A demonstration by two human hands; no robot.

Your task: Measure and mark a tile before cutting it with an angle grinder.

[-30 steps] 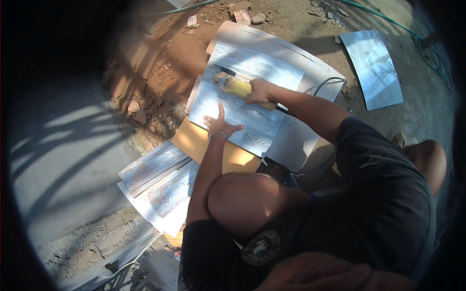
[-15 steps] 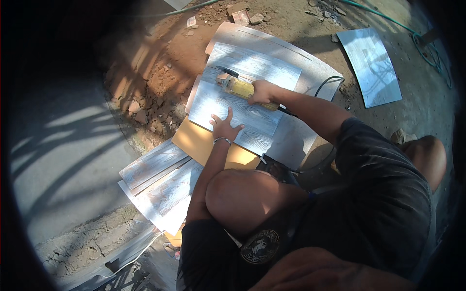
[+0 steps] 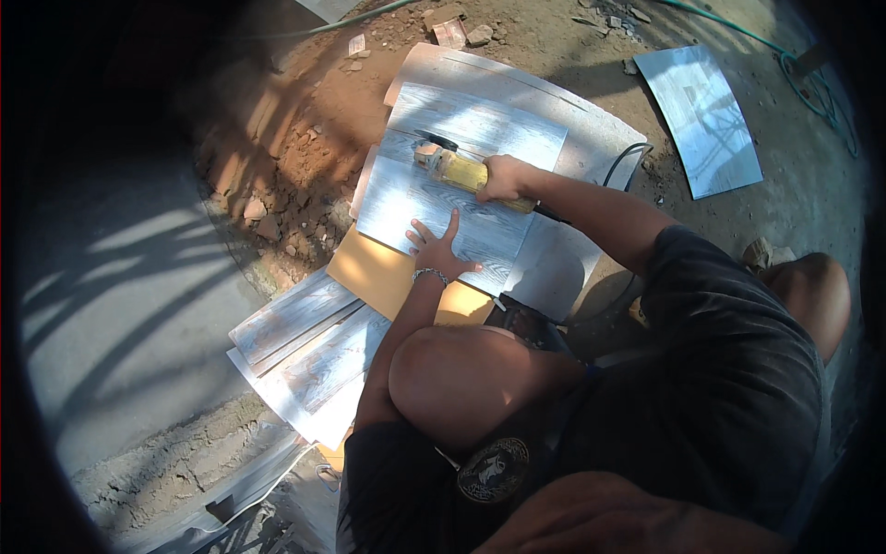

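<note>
A yellow angle grinder (image 3: 459, 172) lies across a grey wood-grain tile (image 3: 397, 198), its dark disc at the left end over the tile. My right hand (image 3: 508, 178) is wrapped round the grinder's body. With fingers spread, my left hand (image 3: 438, 251) presses flat on the tile's near edge, below the grinder. A bracelet circles that wrist. The tile rests on a larger pale slab (image 3: 591, 152), and an orange-yellow sheet (image 3: 369, 270) shows beneath its near side. Fine detail at the disc's contact with the tile is too small to tell.
Cut wood-grain tile pieces (image 3: 300, 319) are stacked at the lower left. Another grey tile (image 3: 699, 120) lies on the ground at the right, near a green hose (image 3: 729, 32). A black power cord (image 3: 620, 159) loops over the slab. Broken rubble (image 3: 268, 226) covers the soil at the left.
My left hand has shifted slightly right along the tile's near edge. The grinder in my right hand has moved a little to the right.
</note>
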